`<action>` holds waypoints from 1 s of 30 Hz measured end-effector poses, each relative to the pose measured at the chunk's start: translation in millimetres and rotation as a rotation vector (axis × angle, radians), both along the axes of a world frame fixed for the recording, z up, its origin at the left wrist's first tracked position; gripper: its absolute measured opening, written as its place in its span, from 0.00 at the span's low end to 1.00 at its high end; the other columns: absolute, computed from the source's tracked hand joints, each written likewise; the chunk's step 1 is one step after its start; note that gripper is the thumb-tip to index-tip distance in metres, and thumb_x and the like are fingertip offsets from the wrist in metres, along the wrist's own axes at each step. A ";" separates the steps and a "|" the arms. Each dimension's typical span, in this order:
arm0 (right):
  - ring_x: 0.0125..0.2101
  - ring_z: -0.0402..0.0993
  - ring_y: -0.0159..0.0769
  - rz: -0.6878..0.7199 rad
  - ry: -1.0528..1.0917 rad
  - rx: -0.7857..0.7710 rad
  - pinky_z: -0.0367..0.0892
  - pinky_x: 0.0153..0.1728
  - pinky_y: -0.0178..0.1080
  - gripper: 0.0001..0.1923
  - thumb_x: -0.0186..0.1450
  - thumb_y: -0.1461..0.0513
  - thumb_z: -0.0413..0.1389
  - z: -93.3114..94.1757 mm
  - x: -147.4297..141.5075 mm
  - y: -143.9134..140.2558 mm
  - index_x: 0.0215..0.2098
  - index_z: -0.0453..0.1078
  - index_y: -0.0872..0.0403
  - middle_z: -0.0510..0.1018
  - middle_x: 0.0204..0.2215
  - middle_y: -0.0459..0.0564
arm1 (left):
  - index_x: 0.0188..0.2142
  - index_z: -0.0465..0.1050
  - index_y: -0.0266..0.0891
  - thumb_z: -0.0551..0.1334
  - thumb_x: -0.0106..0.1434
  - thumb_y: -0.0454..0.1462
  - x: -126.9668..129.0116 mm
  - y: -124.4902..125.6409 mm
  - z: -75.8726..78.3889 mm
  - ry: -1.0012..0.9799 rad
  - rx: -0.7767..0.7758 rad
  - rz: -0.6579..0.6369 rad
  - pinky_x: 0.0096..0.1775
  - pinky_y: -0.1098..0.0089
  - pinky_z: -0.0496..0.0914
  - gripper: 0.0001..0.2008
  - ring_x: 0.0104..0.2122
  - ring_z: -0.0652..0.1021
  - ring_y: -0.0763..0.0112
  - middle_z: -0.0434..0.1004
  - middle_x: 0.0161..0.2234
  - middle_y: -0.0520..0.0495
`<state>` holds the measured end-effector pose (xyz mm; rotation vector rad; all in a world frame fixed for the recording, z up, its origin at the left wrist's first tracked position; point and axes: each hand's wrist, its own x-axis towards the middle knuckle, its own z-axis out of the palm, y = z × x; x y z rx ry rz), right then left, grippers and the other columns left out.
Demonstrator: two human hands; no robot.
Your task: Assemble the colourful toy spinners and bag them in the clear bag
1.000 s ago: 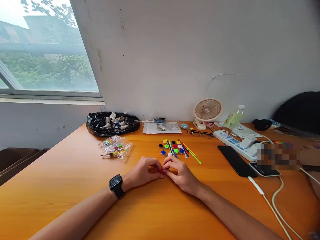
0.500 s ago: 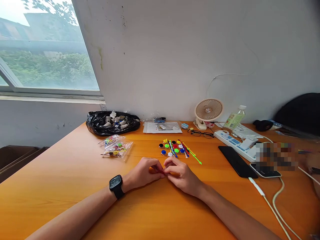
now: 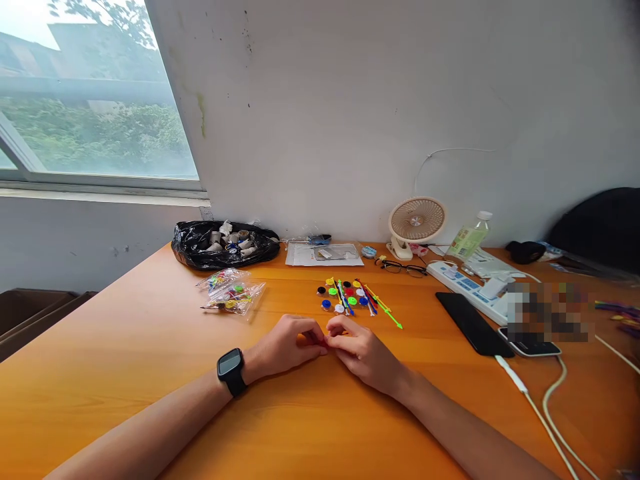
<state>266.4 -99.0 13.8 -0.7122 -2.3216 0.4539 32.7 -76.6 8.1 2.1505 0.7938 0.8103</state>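
Observation:
My left hand (image 3: pixel 291 343), with a black watch (image 3: pixel 231 371) on its wrist, pinches a tiny red piece (image 3: pixel 326 341) between thumb and forefinger. My right hand (image 3: pixel 367 353) meets it fingertip to fingertip and is closed on the same piece. Fingers cover most of it, so its shape is hidden. Just beyond my hands lie several small coloured round pieces, among them a blue one (image 3: pixel 327 305). Beside these are thin plastic arrows, including a bright green arrow (image 3: pixel 394 321). Clear plastic bags (image 3: pixel 243 301) with more coloured parts rest to the left.
A black bag (image 3: pixel 193 253) of rubbish, a white packet (image 3: pixel 300 257), a clip fan (image 3: pixel 417 220), glasses (image 3: pixel 400 268) and a bottle (image 3: pixel 469 240) line the back. On the right are a power strip (image 3: pixel 463 287), a black phone (image 3: pixel 470 323), cables and coloured strands (image 3: pixel 625 315).
My hands keep almost the same pinch on the red piece. At the right edge, another person's hand has moved out of view, leaving the coloured strands visible on the table.

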 end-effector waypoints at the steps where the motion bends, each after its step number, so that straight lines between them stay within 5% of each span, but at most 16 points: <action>1: 0.44 0.75 0.38 -0.002 -0.012 0.020 0.72 0.46 0.40 0.12 0.75 0.69 0.50 0.1 -0.4 -0.2 0.42 0.76 0.53 0.75 0.44 0.55 | 0.38 0.80 0.40 0.70 0.66 0.38 -0.1 -0.1 0.0 0.004 0.003 0.004 0.40 0.73 0.74 0.04 0.34 0.82 0.71 0.85 0.36 0.51; 7: 0.44 0.75 0.41 0.039 -0.079 0.143 0.72 0.45 0.43 0.13 0.75 0.69 0.50 0.6 -2.4 -0.7 0.42 0.76 0.52 0.80 0.43 0.56 | 0.35 0.79 0.39 0.69 0.67 0.38 -0.4 1.1 -0.8 0.009 0.053 0.010 0.39 0.73 0.73 0.05 0.34 0.81 0.71 0.85 0.36 0.49; 16: 0.38 0.76 0.37 -0.032 0.071 -0.097 0.71 0.39 0.38 0.11 0.66 0.72 0.56 -2.2 3.0 5.8 0.34 0.77 0.51 0.78 0.38 0.50 | 0.38 0.81 0.40 0.69 0.67 0.41 -0.8 2.0 -1.3 0.021 0.046 0.009 0.39 0.71 0.73 0.07 0.34 0.81 0.70 0.85 0.36 0.48; 30: 0.38 0.77 0.38 -0.091 0.212 -0.270 0.72 0.42 0.39 0.08 0.69 0.67 0.59 -4.8 1.0 10.5 0.38 0.80 0.51 0.81 0.37 0.50 | 0.43 0.80 0.40 0.70 0.65 0.41 -0.5 1.1 0.8 -0.038 -0.055 0.005 0.41 0.71 0.76 0.10 0.36 0.81 0.70 0.84 0.37 0.48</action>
